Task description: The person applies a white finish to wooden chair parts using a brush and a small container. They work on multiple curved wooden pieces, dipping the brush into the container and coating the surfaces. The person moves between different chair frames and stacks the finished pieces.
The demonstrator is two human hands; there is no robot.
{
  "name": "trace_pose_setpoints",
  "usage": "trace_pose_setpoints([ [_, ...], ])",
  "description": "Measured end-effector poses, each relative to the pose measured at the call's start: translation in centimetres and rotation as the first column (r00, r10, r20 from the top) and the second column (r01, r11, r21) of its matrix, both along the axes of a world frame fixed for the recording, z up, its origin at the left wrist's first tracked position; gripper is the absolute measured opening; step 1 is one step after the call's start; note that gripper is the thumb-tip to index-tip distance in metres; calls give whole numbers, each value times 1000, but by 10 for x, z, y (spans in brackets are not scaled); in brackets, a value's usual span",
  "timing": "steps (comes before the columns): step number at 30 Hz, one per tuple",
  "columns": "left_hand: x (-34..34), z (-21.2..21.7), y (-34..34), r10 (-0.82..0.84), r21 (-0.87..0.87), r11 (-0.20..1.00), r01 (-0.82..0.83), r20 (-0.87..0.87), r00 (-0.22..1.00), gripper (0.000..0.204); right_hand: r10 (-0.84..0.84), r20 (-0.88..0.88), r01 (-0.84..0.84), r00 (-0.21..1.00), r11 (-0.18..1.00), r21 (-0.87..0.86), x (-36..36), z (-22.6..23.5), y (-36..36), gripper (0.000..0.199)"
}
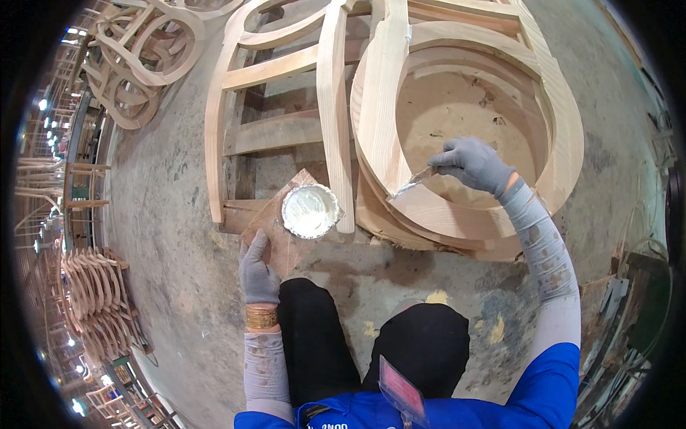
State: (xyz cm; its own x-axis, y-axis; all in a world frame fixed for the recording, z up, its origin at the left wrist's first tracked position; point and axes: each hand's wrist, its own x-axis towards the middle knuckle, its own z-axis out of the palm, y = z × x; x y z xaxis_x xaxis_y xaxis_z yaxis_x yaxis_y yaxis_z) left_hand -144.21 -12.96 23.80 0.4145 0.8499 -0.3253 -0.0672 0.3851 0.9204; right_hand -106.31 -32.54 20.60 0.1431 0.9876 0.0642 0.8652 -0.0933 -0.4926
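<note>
My left hand (259, 272), gloved in grey, is closed on the edge of a thin square wooden board (282, 252). On that board stands a round tub (310, 211) with white paste inside and smeared on its rim. My right hand (471, 166), also in a grey glove, grips a putty knife (414, 181). The blade's tip touches, or nearly touches, a pale wooden seat ring (471, 219) at its front left, near where an upright meets it; white paste shows there. My fingers hide most of the knife's handle.
Beside the ring lies a ladder-like wooden chair back (333, 114). Cardboard (379, 214) shows under the stacked rings. Curved frames (153, 53) lie in a heap at far left, with stacked curved pieces (96, 300) below. Boards and cables (629, 286) sit at the right edge.
</note>
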Motion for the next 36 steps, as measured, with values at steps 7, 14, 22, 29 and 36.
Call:
trace_pose_setpoints([
  [7, -13, -5, 5, -12, -95, 995, 15, 32, 999, 30, -86, 130, 93, 988, 994, -53, -6, 17, -6, 13],
  [14, -17, 8, 14, -62, 128, 989, 67, -49, 997, 30, -345, 170, 356, 923, 934, -38, -2, 68, -46, 17],
  [22, 45, 85, 18, -451, 222, 855, 469, -129, 883, 33, -693, -425, 780, 582, 624, 51, -70, 130, -107, 25],
  [29, 88, 234, -94, -684, -441, 300, 846, 518, 513, 55, -547, -822, 972, 155, 233, 28, -244, 214, -181, 28],
  [36, 12, 346, -234, -916, -481, -395, 783, 274, -294, 45, -537, -818, 969, -208, -229, -96, -455, 305, -254, 21],
])
